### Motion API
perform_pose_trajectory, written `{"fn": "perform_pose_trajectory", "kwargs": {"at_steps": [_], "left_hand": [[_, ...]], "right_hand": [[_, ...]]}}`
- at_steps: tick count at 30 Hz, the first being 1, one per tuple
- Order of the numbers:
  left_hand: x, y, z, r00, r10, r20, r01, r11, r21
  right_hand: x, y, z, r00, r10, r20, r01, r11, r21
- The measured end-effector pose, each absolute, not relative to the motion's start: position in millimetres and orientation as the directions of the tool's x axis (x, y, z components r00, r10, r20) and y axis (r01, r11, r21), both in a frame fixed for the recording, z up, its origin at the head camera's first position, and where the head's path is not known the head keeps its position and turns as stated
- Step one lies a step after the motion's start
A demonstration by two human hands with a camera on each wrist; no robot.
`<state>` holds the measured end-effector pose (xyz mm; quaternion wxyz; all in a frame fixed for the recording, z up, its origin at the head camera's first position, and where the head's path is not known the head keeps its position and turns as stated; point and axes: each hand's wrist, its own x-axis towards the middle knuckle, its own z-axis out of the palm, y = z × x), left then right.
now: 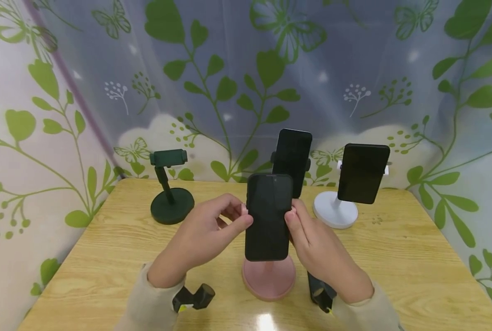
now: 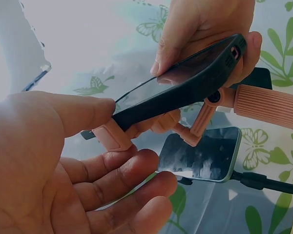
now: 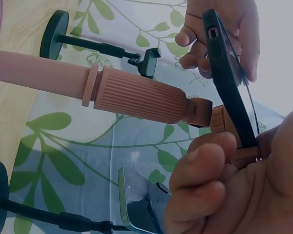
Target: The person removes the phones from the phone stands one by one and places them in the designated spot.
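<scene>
A black phone stands tilted in the clamp of a pink phone stand, screen toward me. My left hand is at the phone's left edge. In the left wrist view, its thumb touches that edge, and its fingers lie against the pink clamp arm on the other side. On the right edge, my right hand grips phone and clamp, thumb in front and fingers curled behind. The right wrist view shows the stand's ribbed pink post beside those fingers. From the head, the phone hides most of the clamp.
A dark green phone stand stands at the back left. Behind the pink stand is another upright phone; at back right, a white stand holds a phone. A dark flat object lies partly beneath my right wrist.
</scene>
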<state>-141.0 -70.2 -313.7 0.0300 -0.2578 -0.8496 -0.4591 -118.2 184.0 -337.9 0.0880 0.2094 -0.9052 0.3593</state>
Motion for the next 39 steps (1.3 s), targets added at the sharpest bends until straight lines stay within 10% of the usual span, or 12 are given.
{"fn": "perform_pose_trajectory", "kwargs": {"at_steps": [39], "left_hand": [[-141.5,-75.7,-314.2,-0.848,0.461,0.263,0.457,0.384,0.802]], "right_hand": [[-117.2,183.1,-339.5,-0.89,-0.3,0.342,-0.452,0.675,-0.583]]}}
